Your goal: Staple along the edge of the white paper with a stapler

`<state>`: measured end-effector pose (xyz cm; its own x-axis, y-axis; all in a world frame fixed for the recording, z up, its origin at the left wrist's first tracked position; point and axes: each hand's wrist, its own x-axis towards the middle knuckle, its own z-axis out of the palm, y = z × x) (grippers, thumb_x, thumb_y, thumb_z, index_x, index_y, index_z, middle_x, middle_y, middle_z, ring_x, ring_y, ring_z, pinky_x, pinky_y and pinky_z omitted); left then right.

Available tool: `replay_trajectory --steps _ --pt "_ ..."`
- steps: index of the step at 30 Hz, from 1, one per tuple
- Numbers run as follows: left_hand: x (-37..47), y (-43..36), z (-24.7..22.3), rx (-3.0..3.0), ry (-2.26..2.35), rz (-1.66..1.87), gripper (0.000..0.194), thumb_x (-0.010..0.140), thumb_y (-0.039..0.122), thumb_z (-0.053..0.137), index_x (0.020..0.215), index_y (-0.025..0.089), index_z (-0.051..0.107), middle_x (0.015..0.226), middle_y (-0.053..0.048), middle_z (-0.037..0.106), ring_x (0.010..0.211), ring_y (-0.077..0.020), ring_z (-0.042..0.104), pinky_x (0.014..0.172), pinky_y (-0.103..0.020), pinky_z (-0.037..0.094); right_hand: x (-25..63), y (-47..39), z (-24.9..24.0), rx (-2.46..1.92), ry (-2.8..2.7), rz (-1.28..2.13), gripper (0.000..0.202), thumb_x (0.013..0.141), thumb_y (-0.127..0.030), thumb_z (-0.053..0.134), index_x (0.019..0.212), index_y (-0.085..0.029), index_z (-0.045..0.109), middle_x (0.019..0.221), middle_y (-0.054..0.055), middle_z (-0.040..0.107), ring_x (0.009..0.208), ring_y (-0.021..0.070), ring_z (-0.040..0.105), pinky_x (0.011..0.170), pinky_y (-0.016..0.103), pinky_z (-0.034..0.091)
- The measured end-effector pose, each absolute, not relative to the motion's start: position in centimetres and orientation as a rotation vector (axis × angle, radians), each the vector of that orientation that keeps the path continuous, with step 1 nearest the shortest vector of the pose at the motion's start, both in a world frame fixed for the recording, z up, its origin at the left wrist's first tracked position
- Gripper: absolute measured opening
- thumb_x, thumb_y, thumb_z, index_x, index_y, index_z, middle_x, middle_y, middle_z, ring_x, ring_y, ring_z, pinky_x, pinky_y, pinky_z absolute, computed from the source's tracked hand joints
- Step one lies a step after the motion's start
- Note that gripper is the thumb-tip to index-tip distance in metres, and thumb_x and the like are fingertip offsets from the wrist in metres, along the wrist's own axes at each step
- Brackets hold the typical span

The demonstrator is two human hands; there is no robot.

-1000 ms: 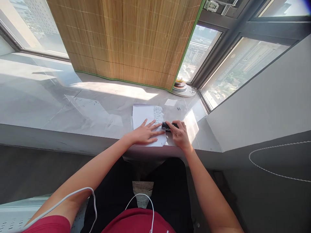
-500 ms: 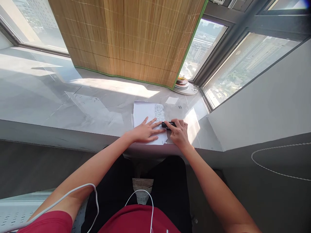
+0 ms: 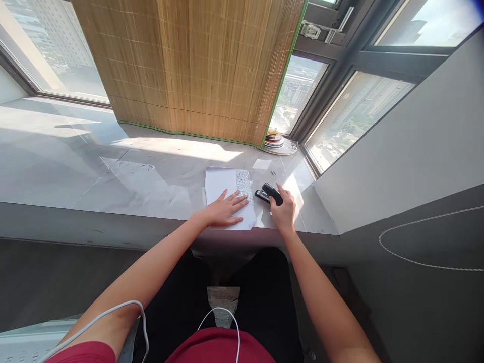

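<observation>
Currently, left hand (image 3: 224, 208) spread flat on paper (image 3: 221, 181) at front edge of windowsill (image 3: 113, 189); right hand (image 3: 284, 209) closed around rear of black stapler (image 3: 271, 191), just beside paper's right edge.

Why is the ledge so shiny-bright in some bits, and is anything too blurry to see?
Head view: probably sunshine making bright patches on the ledge; head view: buildings outside look pale and hazy; head view: the left hand, right hand and black stapler look fairly clear, but the marks on the paper are too small to read.
</observation>
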<state>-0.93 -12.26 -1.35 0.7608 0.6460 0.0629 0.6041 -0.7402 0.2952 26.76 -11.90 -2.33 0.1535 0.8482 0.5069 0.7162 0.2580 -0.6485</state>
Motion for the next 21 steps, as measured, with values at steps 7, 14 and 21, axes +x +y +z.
replay_trajectory --steps 7,14,21 --pt "-2.5 -13.1 0.4 2.646 1.251 0.782 0.046 0.110 0.041 0.038 0.150 0.025 0.055 0.158 -0.013 0.053 0.148 -0.0284 0.048 0.128 -0.053 0.030 24.4 -11.4 -1.1 -1.553 -1.437 0.253 0.034 0.091 -0.044 0.065 0.111 -0.018 0.075 0.102 0.015 0.078 0.094 0.0330 0.071 0.090 0.050 0.055" --pt "-16.1 -11.6 0.5 2.276 2.086 0.677 0.047 0.104 0.037 0.037 0.139 0.017 0.062 0.153 -0.021 0.051 0.145 -0.0354 0.049 0.123 -0.055 0.037 13.4 -10.4 0.0 -1.515 -1.629 0.412 0.020 0.093 -0.030 0.066 0.110 -0.022 0.071 0.103 0.013 0.075 0.096 0.0323 0.068 0.082 0.043 0.051" --pt "-24.8 -12.7 -1.4 2.140 2.227 0.180 0.063 0.105 0.050 0.026 0.159 0.024 0.046 0.171 -0.016 0.036 0.159 -0.0428 0.027 0.121 -0.077 0.023 13.8 -10.0 -1.1 -1.607 -1.663 0.428 0.011 0.093 -0.029 0.066 0.103 -0.025 0.066 0.101 0.010 0.071 0.094 0.0295 0.064 0.075 0.037 0.046"
